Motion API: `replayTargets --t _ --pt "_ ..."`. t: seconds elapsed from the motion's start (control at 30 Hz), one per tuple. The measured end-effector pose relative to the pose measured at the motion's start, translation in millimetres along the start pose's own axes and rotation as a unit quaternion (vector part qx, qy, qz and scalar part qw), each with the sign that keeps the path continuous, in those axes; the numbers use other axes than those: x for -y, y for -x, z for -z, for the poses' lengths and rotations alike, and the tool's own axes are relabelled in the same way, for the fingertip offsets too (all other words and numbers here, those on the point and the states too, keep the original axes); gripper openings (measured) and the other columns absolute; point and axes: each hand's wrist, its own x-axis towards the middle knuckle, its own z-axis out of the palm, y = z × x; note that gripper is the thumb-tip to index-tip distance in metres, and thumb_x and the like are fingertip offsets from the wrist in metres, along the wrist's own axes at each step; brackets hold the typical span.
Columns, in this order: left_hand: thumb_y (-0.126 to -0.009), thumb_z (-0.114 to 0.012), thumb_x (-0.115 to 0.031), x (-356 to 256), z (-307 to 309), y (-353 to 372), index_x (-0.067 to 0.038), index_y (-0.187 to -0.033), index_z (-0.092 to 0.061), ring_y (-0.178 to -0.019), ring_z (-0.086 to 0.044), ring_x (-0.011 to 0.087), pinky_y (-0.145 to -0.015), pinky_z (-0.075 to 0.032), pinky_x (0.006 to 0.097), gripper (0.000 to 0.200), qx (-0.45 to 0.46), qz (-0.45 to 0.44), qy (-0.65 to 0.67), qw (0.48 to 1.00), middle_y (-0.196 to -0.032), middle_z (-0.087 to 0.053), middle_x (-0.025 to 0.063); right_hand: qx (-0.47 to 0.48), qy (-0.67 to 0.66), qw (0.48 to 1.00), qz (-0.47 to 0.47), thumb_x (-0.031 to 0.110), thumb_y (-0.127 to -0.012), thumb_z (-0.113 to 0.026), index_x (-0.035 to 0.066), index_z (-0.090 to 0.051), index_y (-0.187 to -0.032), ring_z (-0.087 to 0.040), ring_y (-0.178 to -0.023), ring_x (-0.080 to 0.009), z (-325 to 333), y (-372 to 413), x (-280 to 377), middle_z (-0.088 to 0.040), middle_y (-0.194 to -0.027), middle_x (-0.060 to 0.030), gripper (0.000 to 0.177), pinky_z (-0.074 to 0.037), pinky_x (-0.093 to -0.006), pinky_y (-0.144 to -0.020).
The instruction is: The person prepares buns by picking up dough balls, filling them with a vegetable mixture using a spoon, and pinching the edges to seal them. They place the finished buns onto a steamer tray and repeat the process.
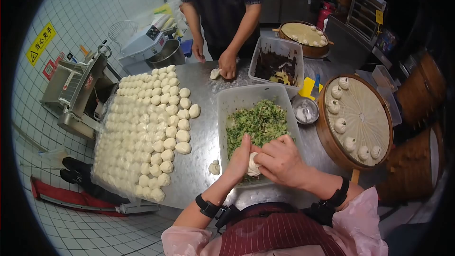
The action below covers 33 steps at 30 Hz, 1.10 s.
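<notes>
A pleated white bun (253,165) is held between my two hands over the near end of a plastic tub (226,96). My left hand (241,158) cups the bun's left side with the thumb pointing up. The fingers of my right hand (283,162) pinch the folds at its right edge. Chopped green filling (258,122) fills the tub beneath and beyond my hands. On the steel table left of the tub lies one small dough piece (214,167). Part of the bun's underside is hidden by my fingers.
Many dough balls (183,135) cover the table's left side, partly under plastic film (124,147). At right, a bamboo steamer (362,123) holds several buns. A metal bowl (305,110) and a dark-filling tub (299,61) stand nearby. Opposite, a co-worker's hands (228,64) handle dough.
</notes>
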Motion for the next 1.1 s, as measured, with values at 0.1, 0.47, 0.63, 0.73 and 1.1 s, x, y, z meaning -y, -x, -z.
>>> replayTargets --t 0.1,0.47,0.63,0.73,1.1 --pt "-0.097 -0.020 -0.054 -3.2 -0.1 3.1 0.001 -0.081 -0.066 -0.069 -0.057 0.0140 -0.069 -0.046 0.0284 0.073 -0.003 -0.026 0.012 1.000 -0.073 -0.063 0.0076 -0.010 -0.007 1.000 0.005 0.014 -0.067 -0.068 0.014 -0.057 -0.080 -0.053 -0.071 -0.0168 -3.9 -3.0 -1.6 -0.052 -0.075 0.0009 0.017 -0.035 -0.0339 -0.071" --pt "-0.097 -0.023 -0.054 13.9 32.9 -6.7 0.001 -0.084 -0.066 -0.070 -0.060 0.0140 -0.064 -0.047 0.0260 0.071 0.033 0.051 0.068 0.996 -0.075 -0.064 0.0084 0.271 -0.578 0.723 -0.265 0.015 -0.080 -0.067 0.005 -0.063 -0.102 -0.049 -0.077 -0.0042 -4.5 -29.8 -31.9 -0.052 -0.081 0.0042 0.024 -0.041 -0.0194 -0.066" --pt "-0.096 -0.016 -0.057 3.3 58.4 8.0 0.002 -0.100 -0.059 -0.059 -0.066 0.0268 -0.041 -0.051 0.0298 0.073 0.088 0.146 0.191 0.967 -0.076 -0.065 0.0174 0.101 -0.398 0.876 -0.251 0.011 -0.081 -0.066 0.005 -0.065 -0.098 -0.054 -0.076 -0.0086 -5.3 -48.8 -26.3 -0.059 -0.084 -0.0007 0.018 -0.043 -0.0224 -0.067" --pt "-0.095 -0.018 -0.057 1.6 63.1 8.7 0.003 -0.110 -0.052 -0.060 -0.066 0.0288 -0.039 -0.051 0.0303 0.070 0.114 0.137 0.277 0.944 -0.078 -0.065 0.0182 0.134 -0.315 0.926 -0.158 0.018 -0.081 -0.062 0.011 -0.068 -0.095 -0.059 -0.079 -0.0221 -16.7 -52.1 -3.6 -0.059 -0.083 -0.0072 0.016 -0.046 -0.0333 -0.072" --pt "-0.096 -0.019 -0.055 1.9 107.3 -2.8 0.000 -0.095 -0.058 -0.060 -0.065 0.0272 -0.042 -0.049 0.0301 0.068 0.116 0.149 0.259 0.947 -0.076 -0.064 0.0154 0.171 -0.308 0.925 -0.139 0.020 -0.082 -0.065 0.006 -0.065 -0.101 -0.056 -0.082 -0.0222 -61.8 -81.0 -12.9 -0.059 -0.086 -0.0055 0.024 -0.043 -0.0334 -0.073"
